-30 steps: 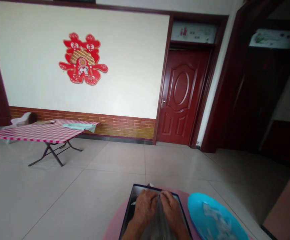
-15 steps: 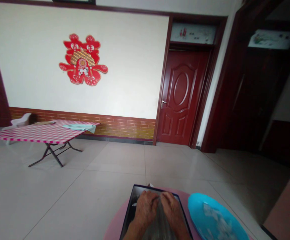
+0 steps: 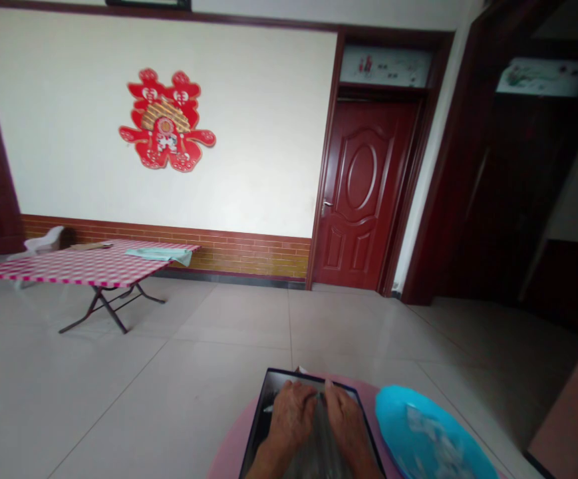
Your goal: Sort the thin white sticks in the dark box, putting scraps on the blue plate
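My left hand (image 3: 292, 414) and my right hand (image 3: 344, 419) are close together over a shallow dark-rimmed box (image 3: 257, 426). The fingers of both are bent and drawn in, their tips nearly meeting near the far side of the box. A tiny greenish spot shows between the fingertips, too small to name. Beneath and between the hands lies something greyish and see-through, like clear plastic (image 3: 318, 449). Past the left hand's outer side, a small whitish piece (image 3: 267, 408) lies inside the box. The hands and forearms cover much of the box's contents.
The box stands on a round pink tabletop (image 3: 233, 436). To its right, a blue oval plastic tray (image 3: 388, 406) holds clear crumpled pieces (image 3: 433, 436). A folding table (image 3: 94, 263) with a checked cover and a pale green cloth (image 3: 161, 254) stands far left.
The fingers of my right hand have shifted slightly and stretched a little, and a small greenish spot now shows between the fingertips. My left hand has barely moved.
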`<state>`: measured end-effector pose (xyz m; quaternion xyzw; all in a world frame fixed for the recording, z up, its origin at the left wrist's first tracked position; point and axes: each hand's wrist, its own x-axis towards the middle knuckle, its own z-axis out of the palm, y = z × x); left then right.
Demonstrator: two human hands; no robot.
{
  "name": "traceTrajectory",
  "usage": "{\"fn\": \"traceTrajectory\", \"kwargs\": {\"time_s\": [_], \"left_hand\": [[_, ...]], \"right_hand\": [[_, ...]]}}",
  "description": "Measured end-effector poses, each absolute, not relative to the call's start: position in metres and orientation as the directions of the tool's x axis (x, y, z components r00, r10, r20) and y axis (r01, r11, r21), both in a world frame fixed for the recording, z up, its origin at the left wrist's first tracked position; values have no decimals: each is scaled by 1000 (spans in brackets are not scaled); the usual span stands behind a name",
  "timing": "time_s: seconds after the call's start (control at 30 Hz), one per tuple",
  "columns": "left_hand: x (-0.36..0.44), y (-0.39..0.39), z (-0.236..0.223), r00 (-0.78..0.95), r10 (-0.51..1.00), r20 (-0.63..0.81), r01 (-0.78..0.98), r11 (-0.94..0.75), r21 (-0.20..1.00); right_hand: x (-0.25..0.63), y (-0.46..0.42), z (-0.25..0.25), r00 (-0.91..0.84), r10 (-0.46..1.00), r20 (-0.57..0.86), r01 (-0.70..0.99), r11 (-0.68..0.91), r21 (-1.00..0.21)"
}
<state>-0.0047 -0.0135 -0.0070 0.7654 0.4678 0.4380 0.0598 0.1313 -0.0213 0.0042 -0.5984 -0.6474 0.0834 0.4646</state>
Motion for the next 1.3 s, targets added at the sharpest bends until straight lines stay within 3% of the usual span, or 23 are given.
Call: {"fn": "traceTrajectory", "kwargs": {"time_s": [0.1, 0.6, 0.77, 1.1, 1.3], "left_hand": [[-5, -13, -9, 149, 760, 633, 663, -552, 507], [-6, -16, 0, 192, 772, 607, 639, -567, 520], [-7, -15, -4, 186, 779, 599, 659, -551, 512], [-11, -19, 8, 279, 779, 561, 667, -578, 471], [-13, -19, 15, 253, 794, 553, 574, -583, 575]], "right_hand": [[130, -24, 9, 110, 893, 437, 666, 260, -699], [131, -24, 10, 149, 899, 412, 633, 233, -738], [130, -27, 15, 90, 912, 399, 589, 275, -760], [127, -26, 12, 80, 898, 433, 648, 284, -707], [121, -28, 18, 150, 909, 388, 601, 228, -766]]}}
